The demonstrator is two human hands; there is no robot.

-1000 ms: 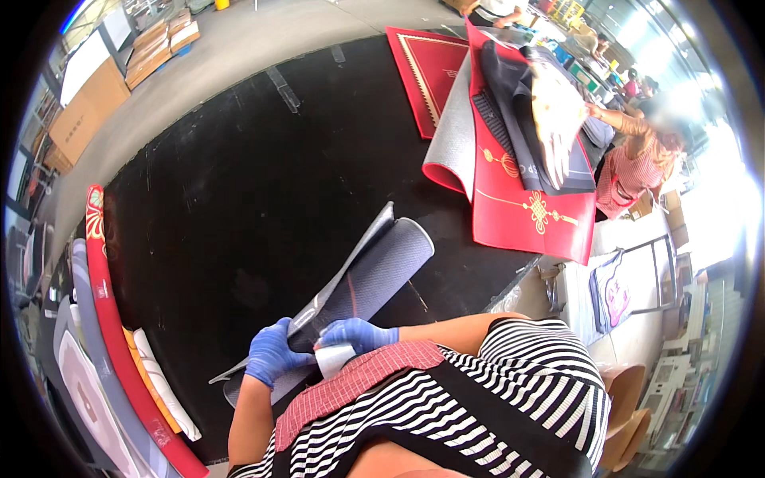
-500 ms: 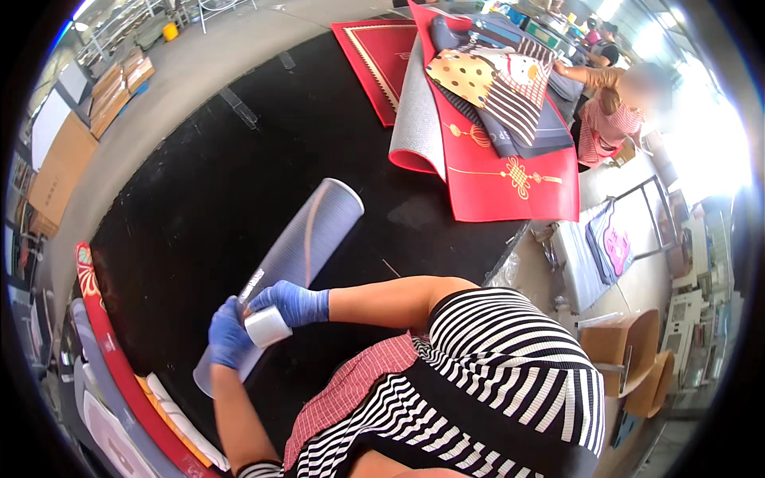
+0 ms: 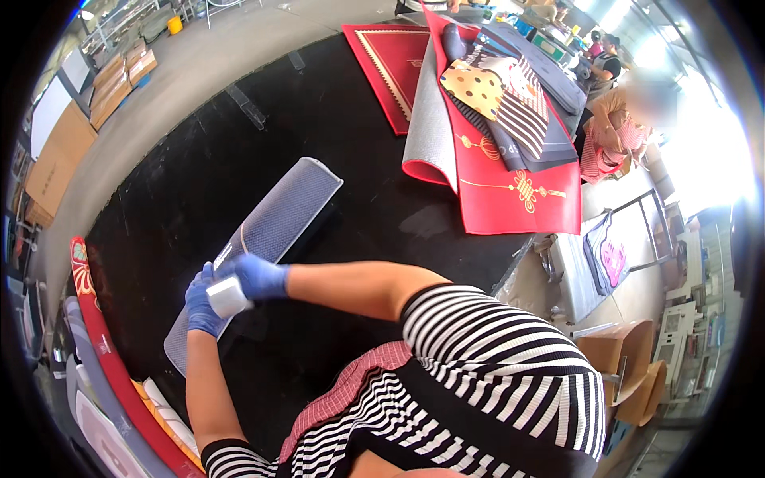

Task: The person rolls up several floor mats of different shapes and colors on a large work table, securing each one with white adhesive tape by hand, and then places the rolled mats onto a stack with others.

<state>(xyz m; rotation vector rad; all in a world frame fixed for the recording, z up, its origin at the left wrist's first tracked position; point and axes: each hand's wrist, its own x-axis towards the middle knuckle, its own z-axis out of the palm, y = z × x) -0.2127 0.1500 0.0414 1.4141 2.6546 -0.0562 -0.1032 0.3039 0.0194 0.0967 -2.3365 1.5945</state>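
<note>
A grey-blue mat [image 3: 291, 203], rolled up, lies slantwise on the black table [image 3: 351, 311]. A thin brownish line crosses it near its middle. My left hand [image 3: 204, 303], in a blue glove, grips the near part of the roll from the left. Just right of it is my right hand [image 3: 261, 277], also gloved in blue and slightly blurred. Its fingers are closed on a small roll of clear wrapping film [image 3: 229, 297], held over the mat between both hands. The fingertips of the right hand are partly hidden.
Red mats [image 3: 522, 211] and a patterned dark mat [image 3: 518, 127] are piled at the table's far right. Several rolled mats [image 3: 119, 374] line the left edge. A person [image 3: 610, 131] stands beyond the pile. Brown cardboard boxes [image 3: 613, 350] stand at the right.
Both hands and the mat have shifted left and a little upward in view. The mat has turned about its length, showing a flatter side and an edge. The person beyond has drawn an arm back from the pile.
</note>
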